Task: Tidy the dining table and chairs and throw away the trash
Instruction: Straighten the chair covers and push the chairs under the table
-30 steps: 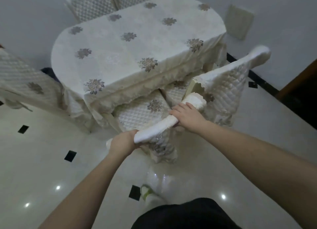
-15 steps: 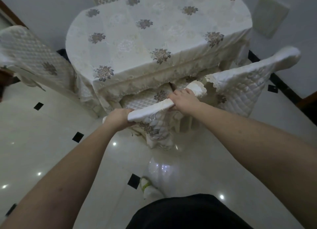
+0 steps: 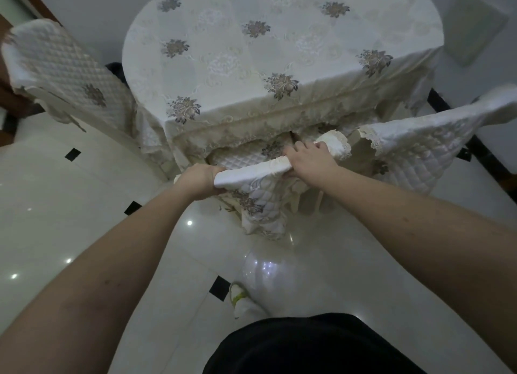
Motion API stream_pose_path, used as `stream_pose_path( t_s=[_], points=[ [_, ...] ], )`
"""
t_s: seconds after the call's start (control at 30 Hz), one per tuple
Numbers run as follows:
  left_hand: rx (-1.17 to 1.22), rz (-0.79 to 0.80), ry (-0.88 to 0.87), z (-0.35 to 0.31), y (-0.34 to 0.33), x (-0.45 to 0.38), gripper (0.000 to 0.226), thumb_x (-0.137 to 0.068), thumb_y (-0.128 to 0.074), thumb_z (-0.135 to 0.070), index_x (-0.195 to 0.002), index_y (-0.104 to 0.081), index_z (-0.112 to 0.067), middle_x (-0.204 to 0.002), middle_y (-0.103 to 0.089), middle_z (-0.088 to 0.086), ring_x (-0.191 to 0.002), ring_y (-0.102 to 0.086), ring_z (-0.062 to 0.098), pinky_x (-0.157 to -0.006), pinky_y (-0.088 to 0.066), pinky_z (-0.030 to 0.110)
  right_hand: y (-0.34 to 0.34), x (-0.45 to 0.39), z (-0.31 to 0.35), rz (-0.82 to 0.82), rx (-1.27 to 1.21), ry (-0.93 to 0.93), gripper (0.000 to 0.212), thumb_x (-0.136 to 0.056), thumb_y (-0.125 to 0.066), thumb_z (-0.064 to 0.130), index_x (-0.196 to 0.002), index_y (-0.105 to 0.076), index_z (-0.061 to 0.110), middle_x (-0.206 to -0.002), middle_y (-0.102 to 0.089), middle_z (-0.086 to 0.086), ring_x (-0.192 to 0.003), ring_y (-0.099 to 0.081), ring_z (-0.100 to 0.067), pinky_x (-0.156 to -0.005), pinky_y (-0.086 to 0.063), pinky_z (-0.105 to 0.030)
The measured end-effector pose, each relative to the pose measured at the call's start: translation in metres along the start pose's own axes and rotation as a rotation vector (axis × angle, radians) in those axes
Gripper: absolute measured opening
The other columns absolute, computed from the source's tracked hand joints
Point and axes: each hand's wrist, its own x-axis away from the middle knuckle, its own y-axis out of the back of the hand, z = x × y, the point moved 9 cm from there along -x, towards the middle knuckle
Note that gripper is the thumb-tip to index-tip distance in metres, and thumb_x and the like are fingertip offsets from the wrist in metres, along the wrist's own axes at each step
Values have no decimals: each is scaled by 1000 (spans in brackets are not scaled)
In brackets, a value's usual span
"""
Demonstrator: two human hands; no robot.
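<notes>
Nearest the camera, the person's dark clothing and a slippered foot [image 3: 242, 301] stand on the glossy tiled floor [image 3: 70, 205]. Both forearms reach forward to the chair [image 3: 251, 175], whose quilted cover hangs down its back. The left hand [image 3: 200, 179] is clamped on the left end of the chair's top rail, and the right hand [image 3: 309, 161] is wrapped over the rail nearer its right end. The seat sits partly under the counter [image 3: 279, 52], touching its draped cloth. A second chair [image 3: 419, 147] stands just beside on the right, and a third chair [image 3: 64, 71] is at the far left.

The loose cover could slip under the grip, or a further push could knock the neighbouring chair or drag the cloth askew.
</notes>
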Motion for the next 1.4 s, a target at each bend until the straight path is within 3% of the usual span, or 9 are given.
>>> stream_pose_path(
  t_s=[0.33, 0.57, 0.67, 0.73, 0.83, 0.97, 1.07, 1.17, 1.4],
  points=[
    [-41, 41, -27, -1, 0, 3, 30, -82, -64, -41, -109, -60, -29, -96, -69, 3, -87, -63, 28, -66, -45, 31, -3, -3, 4, -7, 10, -9, 65, -84, -51, 63, -125, -42, 14, -119, -51, -12, -109, -47, -32, -87, -38, -48],
    [-30, 46, -26, -2, -1, 2, 33, -82, -65, -39, -112, -60, -27, -100, -69, 5, -91, -63, 30, -69, -48, 33, -8, -2, 0, -40, -45, -36, 46, -89, -55, 48, -122, -44, 18, -116, -50, -8, -109, -47, -32, -91, -38, -48],
    [9, 44, -27, -1, -2, 2, 34, -81, -67, -38, -113, -60, -27, -101, -70, 4, -92, -64, 29, -73, -51, 35, -11, -3, 0, 36, -118, -16, 54, -85, -59, 51, -128, -43, 22, -121, -49, -8, -114, -45, -32, -98, -32, -49],
    [19, 39, -28, -1, -1, 2, 34, -82, -68, -36, -113, -60, -27, -101, -70, 3, -92, -63, 28, -72, -50, 34, -13, -7, -3, 109, -124, 23, 57, -84, -65, 43, -132, -41, 23, -126, -49, -9, -117, -45, -32, -100, -29, -47],
    [13, 36, -35, -1, -1, 2, 33, -82, -67, -37, -112, -60, -26, -101, -69, 3, -93, -63, 28, -71, -48, 32, -12, -11, -23, 156, -102, -3, 55, -80, -71, 36, -125, -45, 19, -121, -56, -12, -113, -51, -33, -93, -37, -42],
    [10, 28, -55, 0, -2, 2, 33, -81, -68, -39, -111, -60, -28, -101, -70, 2, -92, -64, 26, -72, -50, 33, -5, -11, -30, 180, 88, -12, 45, -84, -67, 35, -116, -46, 13, -101, -63, -13, -93, -61, -33, -69, -47, -37],
    [5, 32, -63, 3, -4, 5, 35, -81, -67, -40, -114, -60, -30, -100, -70, 2, -90, -64, 27, -70, -49, 33, -4, -10, -21, 212, 220, 35, 48, -86, -65, 33, -122, -42, 13, -100, -64, -10, -89, -63, -30, -54, -37, -32],
    [-2, 39, -57, 7, -7, 7, 39, -82, -66, -41, -119, -59, -31, -102, -70, 2, -93, -63, 28, -73, -49, 34, -4, -9, -15, 205, 271, 55, 58, -88, -63, 35, -132, -35, 10, -102, -65, -10, -91, -64, -30, -56, -32, -34],
    [1, 47, -51, 8, -5, 7, 33, -83, -66, -37, -115, -60, -30, -99, -70, 1, -94, -62, 28, -76, -47, 33, -1, -18, -8, 203, 284, 82, 39, -83, -68, 32, -113, -51, 13, -102, -67, -8, -93, -65, -30, -63, -39, -32]
  ],
)
